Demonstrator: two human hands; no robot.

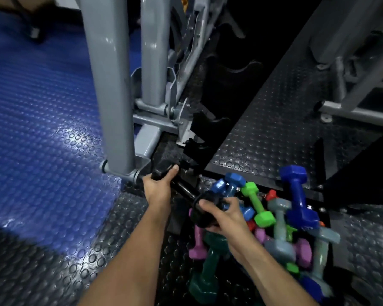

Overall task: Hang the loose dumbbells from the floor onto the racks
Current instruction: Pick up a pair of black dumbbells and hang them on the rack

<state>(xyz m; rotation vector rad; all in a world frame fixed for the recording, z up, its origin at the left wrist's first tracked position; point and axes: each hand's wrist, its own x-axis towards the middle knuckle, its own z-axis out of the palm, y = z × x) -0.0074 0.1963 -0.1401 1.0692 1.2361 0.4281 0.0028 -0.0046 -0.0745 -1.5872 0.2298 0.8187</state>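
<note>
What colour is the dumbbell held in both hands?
Black dumbbell, chrome handle, seen in the head view.

Scene is dimly lit overall; a bright glare patch is seen on the blue floor mat (53,133) at left, w/ upper right lost in near-black shadow. Motion blur is noted on the coloured dumbbells (281,228) at lower right, and grey frame posts (111,85) are bowed by wide-angle distortion.

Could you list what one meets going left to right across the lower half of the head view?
Blue mat → grey post → left hand → right hand → bright green dumbbell → upright dark blue dumbbell.
</note>
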